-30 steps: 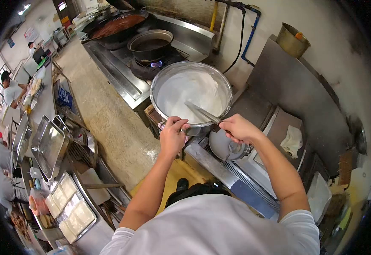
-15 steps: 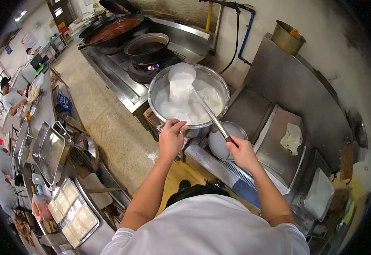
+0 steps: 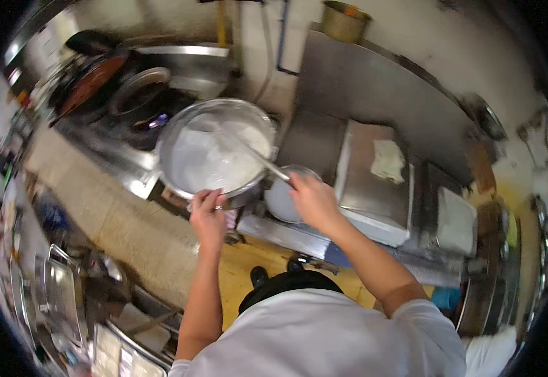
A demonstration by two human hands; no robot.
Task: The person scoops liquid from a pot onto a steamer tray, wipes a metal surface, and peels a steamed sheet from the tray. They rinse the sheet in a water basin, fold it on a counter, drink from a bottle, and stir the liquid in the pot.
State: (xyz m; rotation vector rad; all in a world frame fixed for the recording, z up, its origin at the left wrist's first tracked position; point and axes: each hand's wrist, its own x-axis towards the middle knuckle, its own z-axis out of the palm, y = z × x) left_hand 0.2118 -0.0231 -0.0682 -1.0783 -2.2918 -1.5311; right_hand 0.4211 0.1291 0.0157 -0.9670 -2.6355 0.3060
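Note:
A large metal pot (image 3: 168, 130) of white, milky liquid (image 3: 206, 158) stands in front of me. My right hand (image 3: 313, 200) is closed round the handle of a long metal ladle (image 3: 253, 154). The ladle slants over the pot's right rim, and its bowl is blurred near the far side of the liquid. At the near rim, my left hand (image 3: 209, 217) grips the pot's edge with bent fingers, a ring on one of them. Below the ladle handle, right of the pot, lies a round pan (image 3: 281, 202) with a pale inside.
A smaller dark pot (image 3: 141, 91) sits by a lit burner, with a wide wok (image 3: 92, 85) of reddish contents behind. A whitish cloth (image 3: 388, 161) lies on a metal cover to the right. Trays of pale slabs (image 3: 114, 353) are at lower left. A brass-coloured pot (image 3: 344, 22) stands on the ledge.
My view has swung to the right, so the pot appears further left. The ladle bowl, earlier raised and pouring white liquid, is now lower in the pot. Both hands keep their holds.

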